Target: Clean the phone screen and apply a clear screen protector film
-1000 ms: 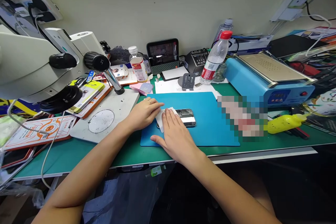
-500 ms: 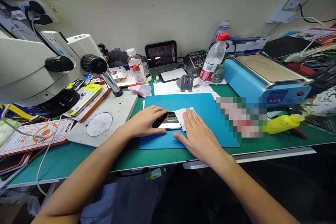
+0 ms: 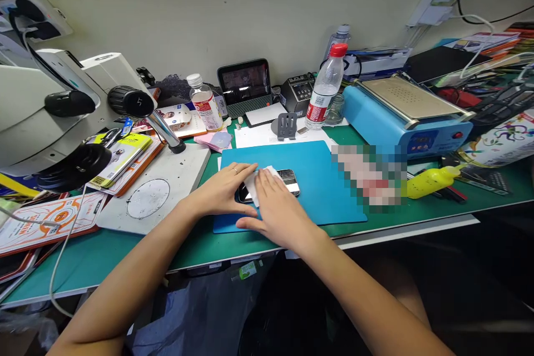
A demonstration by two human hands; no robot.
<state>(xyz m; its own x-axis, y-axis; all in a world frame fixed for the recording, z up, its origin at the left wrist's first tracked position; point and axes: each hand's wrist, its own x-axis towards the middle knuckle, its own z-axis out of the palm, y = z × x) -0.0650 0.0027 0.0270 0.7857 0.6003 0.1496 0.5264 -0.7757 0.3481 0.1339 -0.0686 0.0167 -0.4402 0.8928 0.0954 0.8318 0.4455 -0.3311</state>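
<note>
A smartphone with a dark, glossy screen lies flat on a blue mat. My left hand steadies its left end, with the thumb at the near edge and the fingers at the far side. My right hand presses a folded white wipe onto the screen, fingers together and stretched over it, thumb held out to the left. Wipe and fingers cover the middle of the phone. Its right end shows beyond my right hand.
Left stands a microscope on a pale base plate. Behind the mat are a phone stand, a red-capped bottle and a small screen device. To the right sit a blue heating machine and a yellow squeeze bottle.
My right hand has slid the wipe leftward across the phone, close to my left hand. The phone's right end is now uncovered. My left hand stays at the phone; the view has shifted slightly.
</note>
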